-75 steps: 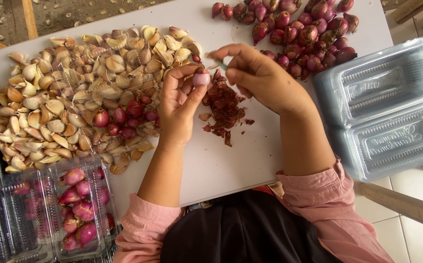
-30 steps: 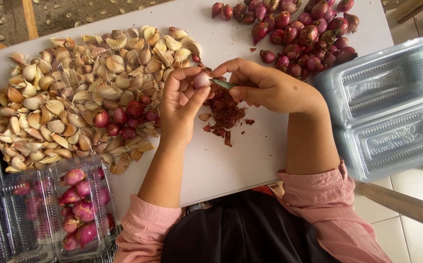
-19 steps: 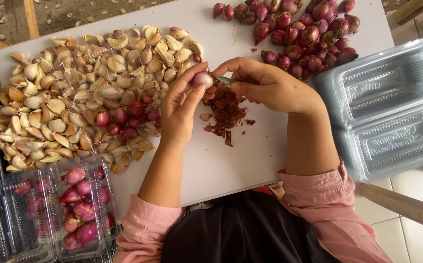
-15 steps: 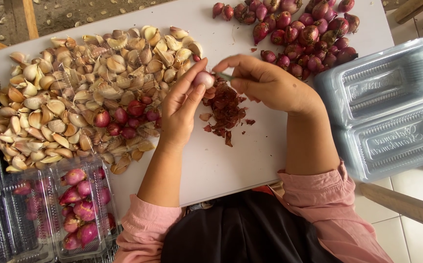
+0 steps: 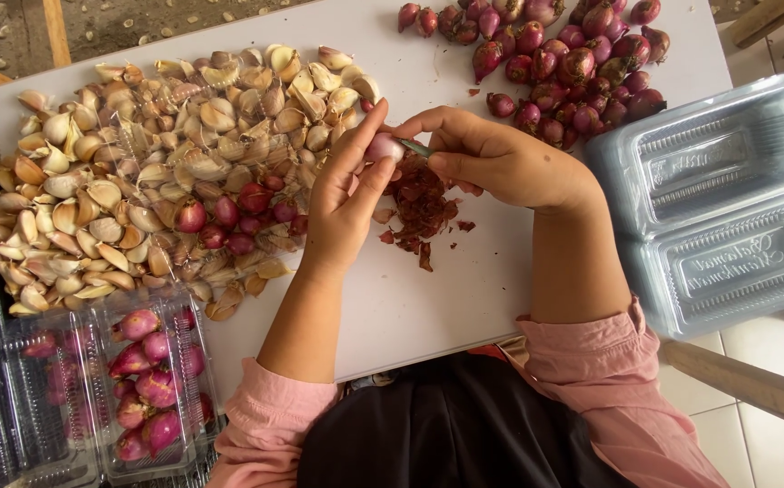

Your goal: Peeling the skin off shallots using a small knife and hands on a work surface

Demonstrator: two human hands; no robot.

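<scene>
Small blade (image 5: 415, 147) mostly hidden inside right hand (image 5: 500, 163), shallot (image 5: 383, 146) half covered by left hand (image 5: 345, 203) fingers, unpeeled shallot pile (image 5: 563, 54) beyond the hands cut off by top edge, plastic trays (image 5: 12, 425) cropped bottom-left.

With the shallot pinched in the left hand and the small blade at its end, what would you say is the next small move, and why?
Probably draw the blade in the right hand along the shallot to lift off more skin, letting it drop on the pile of red peelings just below. The left hand holds the shallot at its fingertips, and it already looks pale and mostly peeled.
</scene>
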